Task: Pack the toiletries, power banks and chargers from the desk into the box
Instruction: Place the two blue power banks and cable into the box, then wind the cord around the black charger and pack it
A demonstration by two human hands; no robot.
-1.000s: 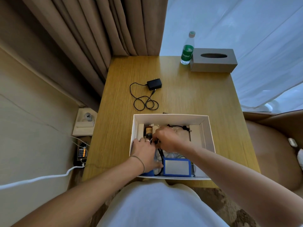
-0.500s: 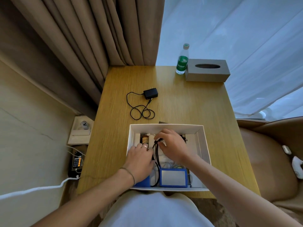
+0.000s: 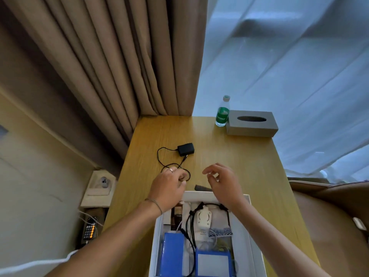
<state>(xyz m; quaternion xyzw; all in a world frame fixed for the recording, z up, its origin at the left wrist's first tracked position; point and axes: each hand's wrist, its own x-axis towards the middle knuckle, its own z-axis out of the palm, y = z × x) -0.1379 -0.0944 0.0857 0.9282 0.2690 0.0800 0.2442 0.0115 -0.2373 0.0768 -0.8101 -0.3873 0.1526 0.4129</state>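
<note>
A: From the head view, where's the last charger?

B: The black charger [image 3: 185, 149] lies on the wooden worktop [image 3: 239, 156], well beyond the white box [image 3: 253, 226]; its thin cable [image 3: 162, 159] loops back toward the person.

A: And the hands?

B: The left hand [image 3: 168, 186] is down on the near coil of that cable, fingers curled over it. I can't tell whether its grip has closed on the cord. The right hand [image 3: 221, 182] hovers beside it, fingers loosely curled, holding nothing.

A: How would you finish this step well?

B: I'd gather the loops into one bundle first, then lift the adapter with the free hand so it doesn't drag. The box already holds two blue power banks [image 3: 212, 263], a white charger [image 3: 204, 217] and black leads, so lay the bundle in the open gap. Mind the dark comb [image 3: 202, 188] touching the far wall.
</note>
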